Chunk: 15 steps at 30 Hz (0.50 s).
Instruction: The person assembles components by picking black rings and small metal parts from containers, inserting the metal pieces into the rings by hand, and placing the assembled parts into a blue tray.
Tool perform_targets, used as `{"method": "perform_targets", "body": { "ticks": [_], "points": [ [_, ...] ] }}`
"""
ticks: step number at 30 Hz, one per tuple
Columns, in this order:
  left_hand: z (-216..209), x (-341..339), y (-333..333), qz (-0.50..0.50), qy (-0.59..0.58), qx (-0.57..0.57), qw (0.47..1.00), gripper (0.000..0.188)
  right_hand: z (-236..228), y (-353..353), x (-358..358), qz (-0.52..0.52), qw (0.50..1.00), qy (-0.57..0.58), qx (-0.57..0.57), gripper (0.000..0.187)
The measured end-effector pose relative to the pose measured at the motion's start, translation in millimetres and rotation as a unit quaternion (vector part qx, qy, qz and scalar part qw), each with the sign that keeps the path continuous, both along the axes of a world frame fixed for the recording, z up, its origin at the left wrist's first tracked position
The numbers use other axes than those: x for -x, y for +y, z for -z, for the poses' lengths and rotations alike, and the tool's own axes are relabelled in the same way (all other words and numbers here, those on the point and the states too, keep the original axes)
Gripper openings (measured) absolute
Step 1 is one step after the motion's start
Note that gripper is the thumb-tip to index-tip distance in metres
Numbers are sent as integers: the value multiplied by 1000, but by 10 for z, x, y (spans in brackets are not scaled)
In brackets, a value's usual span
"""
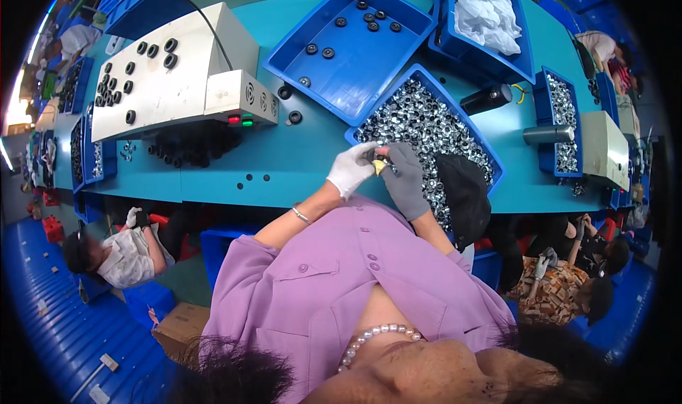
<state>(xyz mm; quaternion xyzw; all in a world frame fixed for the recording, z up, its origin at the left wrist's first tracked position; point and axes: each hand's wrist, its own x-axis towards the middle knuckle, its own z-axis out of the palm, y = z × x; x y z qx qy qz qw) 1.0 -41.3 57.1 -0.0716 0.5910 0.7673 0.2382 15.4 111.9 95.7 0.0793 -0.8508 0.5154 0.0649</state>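
My dark hair [234, 375] fringes the lower edge, below my purple shirt [334, 262]. My forearms angle inward; white-gloved left hand [349, 171] and gray-gloved right hand [406, 184] meet, fingertips pinched on a small piece [379, 167], its form hard to make out. They meet by the near-left side of the blue bin [499, 172]. Black cloth [463, 199] crowds my right forearm; bare tabletop [302, 164] opens leftward.
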Motion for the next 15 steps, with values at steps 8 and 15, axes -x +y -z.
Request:
{"method": "perform_targets", "body": {
  "ticks": [8,15],
  "points": [
    [2,-25,-71,-2,-192,-206,960,34,116,-6,-32,-42,995,48,-81,34],
    [-203,9,-50,-16,-133,-220,966,29,207,-15,-128,-8,925,-253,283,38]
  ]
}}
